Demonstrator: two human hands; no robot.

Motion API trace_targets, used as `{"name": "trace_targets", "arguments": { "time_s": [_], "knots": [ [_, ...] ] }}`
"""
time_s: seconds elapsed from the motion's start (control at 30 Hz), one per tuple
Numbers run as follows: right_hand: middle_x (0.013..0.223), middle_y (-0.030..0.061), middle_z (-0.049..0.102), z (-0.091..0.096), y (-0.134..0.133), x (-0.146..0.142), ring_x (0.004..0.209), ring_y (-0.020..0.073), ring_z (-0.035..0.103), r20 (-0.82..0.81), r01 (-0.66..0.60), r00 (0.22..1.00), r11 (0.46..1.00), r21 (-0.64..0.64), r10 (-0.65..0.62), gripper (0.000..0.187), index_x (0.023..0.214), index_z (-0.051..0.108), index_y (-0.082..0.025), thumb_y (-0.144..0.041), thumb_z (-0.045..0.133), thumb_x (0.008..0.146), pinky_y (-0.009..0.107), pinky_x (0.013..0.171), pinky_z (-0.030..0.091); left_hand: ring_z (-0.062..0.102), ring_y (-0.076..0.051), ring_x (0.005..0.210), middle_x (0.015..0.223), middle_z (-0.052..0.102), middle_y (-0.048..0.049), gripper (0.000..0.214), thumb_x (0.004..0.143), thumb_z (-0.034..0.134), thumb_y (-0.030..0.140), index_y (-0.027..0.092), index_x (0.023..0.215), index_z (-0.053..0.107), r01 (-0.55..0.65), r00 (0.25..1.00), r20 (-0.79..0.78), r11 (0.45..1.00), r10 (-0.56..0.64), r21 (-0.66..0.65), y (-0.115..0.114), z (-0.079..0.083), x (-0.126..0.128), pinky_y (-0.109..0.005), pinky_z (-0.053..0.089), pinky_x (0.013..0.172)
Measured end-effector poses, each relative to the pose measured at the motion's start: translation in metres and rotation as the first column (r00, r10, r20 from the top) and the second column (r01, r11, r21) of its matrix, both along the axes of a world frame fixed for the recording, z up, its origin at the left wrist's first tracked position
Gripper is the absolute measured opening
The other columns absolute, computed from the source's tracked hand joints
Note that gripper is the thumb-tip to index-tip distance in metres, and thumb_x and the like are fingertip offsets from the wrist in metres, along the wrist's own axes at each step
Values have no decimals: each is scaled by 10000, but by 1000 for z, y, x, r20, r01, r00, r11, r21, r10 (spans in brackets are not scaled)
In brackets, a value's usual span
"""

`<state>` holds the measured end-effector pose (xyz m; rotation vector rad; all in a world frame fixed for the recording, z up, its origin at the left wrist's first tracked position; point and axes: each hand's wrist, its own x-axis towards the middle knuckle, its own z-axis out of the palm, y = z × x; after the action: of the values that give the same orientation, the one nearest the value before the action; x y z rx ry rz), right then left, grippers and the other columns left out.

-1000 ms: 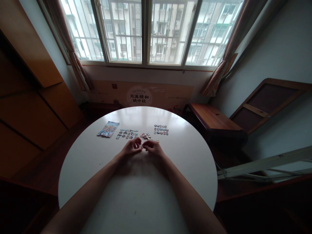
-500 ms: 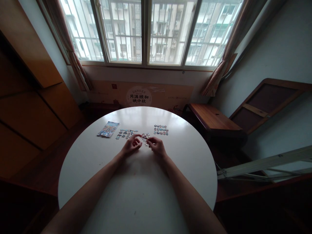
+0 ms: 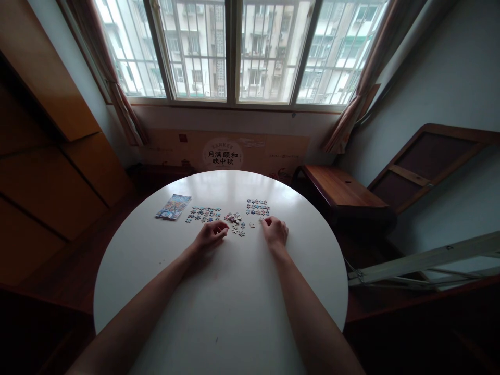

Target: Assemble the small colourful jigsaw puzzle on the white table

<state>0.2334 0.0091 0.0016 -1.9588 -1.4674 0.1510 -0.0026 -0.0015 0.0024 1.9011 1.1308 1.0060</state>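
Both my hands rest on a round white table (image 3: 219, 312). My left hand (image 3: 211, 235) is curled, its fingertips pinched together just left of a small heap of loose jigsaw pieces (image 3: 235, 221). My right hand (image 3: 275, 232) lies further right with its fingers bent, pinching a small pale piece at its fingertips, just below a joined block of puzzle pieces (image 3: 258, 207). A single pale piece (image 3: 252, 225) lies between the heap and my right hand. A second patch of spread pieces (image 3: 202, 214) sits to the left.
A colourful picture card (image 3: 174, 206) lies at the table's far left. Behind the table is a wide barred window and a printed cardboard panel (image 3: 224, 152). A wooden bench (image 3: 340, 190) stands at the right, wooden cabinets at the left, a ladder rail (image 3: 425, 259) at lower right.
My hands were close together in front of the heap. My right hand has moved right, toward the joined block, and my left hand stayed near the heap.
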Motion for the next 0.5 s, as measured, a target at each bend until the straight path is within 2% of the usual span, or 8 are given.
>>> {"name": "trace_targets", "arguments": {
  "time_s": [0.17,0.37,0.5],
  "knots": [
    [818,72,663,1,0,-2,846,234,546,14,-85,996,996,1,85,192,828,690,-210,-324,541,786,350,773,361,492,-93,533,618,585,-10,225,782,539,331,125,782,630,-1,1000,-13,1000,1,23,1,-1,0,-180,383,472],
    [990,94,623,0,-2,-6,915,248,502,94,-82,993,995,48,78,227,882,709,-198,-211,503,789,343,785,369,478,-89,530,617,585,-7,220,788,531,318,124,779,635,7,999,-48,999,-4,47,1,0,0,-186,370,485],
    [1048,89,596,0,-4,-12,968,251,465,148,-214,966,977,3,211,249,948,697,-216,-261,480,833,352,816,362,457,-82,514,602,578,2,223,791,525,321,127,765,631,3,998,-60,999,0,46,-1,4,1,-180,359,475]
  ]
}}
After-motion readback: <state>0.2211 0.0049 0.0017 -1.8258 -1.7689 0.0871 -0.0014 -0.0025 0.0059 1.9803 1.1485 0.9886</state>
